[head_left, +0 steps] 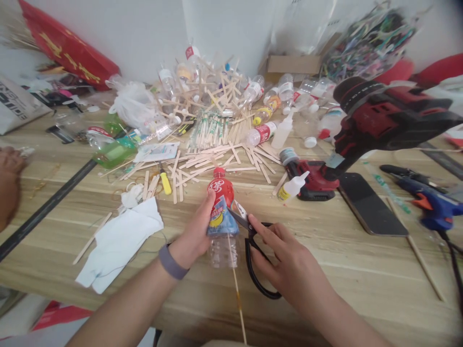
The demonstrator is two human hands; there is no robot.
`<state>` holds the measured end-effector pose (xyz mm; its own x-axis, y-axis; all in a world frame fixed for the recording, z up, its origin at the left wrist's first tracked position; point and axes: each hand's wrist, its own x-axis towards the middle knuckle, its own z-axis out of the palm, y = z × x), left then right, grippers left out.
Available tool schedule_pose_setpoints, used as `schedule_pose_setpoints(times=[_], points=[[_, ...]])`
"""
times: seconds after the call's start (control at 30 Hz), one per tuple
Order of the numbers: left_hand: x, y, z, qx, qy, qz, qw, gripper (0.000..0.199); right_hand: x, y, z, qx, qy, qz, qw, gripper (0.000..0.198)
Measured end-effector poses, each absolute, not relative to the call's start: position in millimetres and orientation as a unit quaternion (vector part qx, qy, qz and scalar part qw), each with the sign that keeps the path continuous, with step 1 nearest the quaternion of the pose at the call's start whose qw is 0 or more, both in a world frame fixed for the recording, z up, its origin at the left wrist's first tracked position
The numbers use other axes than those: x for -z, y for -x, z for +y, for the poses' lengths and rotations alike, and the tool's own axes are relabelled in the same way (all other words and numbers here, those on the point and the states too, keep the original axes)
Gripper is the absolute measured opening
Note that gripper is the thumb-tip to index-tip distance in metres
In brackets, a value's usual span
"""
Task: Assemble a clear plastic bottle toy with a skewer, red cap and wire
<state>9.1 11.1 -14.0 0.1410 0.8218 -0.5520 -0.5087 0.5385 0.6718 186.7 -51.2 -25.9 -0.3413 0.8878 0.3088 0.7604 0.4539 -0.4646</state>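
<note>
My left hand (198, 224) is wrapped around the side of a clear plastic bottle (221, 250) with a red cap and a red and blue label. In my right hand (285, 260) are black-handled scissors (265, 290), their blades apart and against the bottle's label at its right side. The lower blade is partly hidden, so I cannot tell whether it is under the label. A thin wooden stick (237, 299) runs from the lower part of the bottle toward the table's front edge.
Wooden craft sticks (202, 164) and empty bottles heap up behind. On the right are a red cordless drill (390, 111), a phone (372, 205) and a blue glue gun (437, 207). White paper (121, 241) and a yellow-handled screwdriver (165, 182) lie left; another person's hand (10, 178) rests at the edge.
</note>
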Motion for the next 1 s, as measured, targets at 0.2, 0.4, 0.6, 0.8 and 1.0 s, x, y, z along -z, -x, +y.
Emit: schedule_pose_setpoints(times=[0.2,0.4,0.6,0.8,1.0], points=[[23.0,-3.4,11.1,-0.48,-0.183,0.466,0.72,0.044,17.1,-191.4,-53.6,-0.169,0.51,-0.806,0.248,0.05],[23.3,-5.4,8.9,-0.487,-0.205,0.478,0.702,0.053,18.9,-191.8,-54.5,-0.191,0.519,-0.796,0.246,0.05],[21.9,-6.9,9.4,-0.484,-0.203,0.479,0.703,0.057,26.4,-187.1,-56.0,-0.192,0.518,-0.794,0.254,0.049],[19.3,-10.9,5.2,-0.487,-0.206,0.484,0.697,0.049,28.8,-183.5,-53.8,-0.164,0.514,-0.8,0.262,0.048],[20.8,-12.0,5.6,-0.485,-0.196,0.487,0.7,0.049,34.4,-181.6,-53.3,-0.153,0.511,-0.8,0.274,0.048]])
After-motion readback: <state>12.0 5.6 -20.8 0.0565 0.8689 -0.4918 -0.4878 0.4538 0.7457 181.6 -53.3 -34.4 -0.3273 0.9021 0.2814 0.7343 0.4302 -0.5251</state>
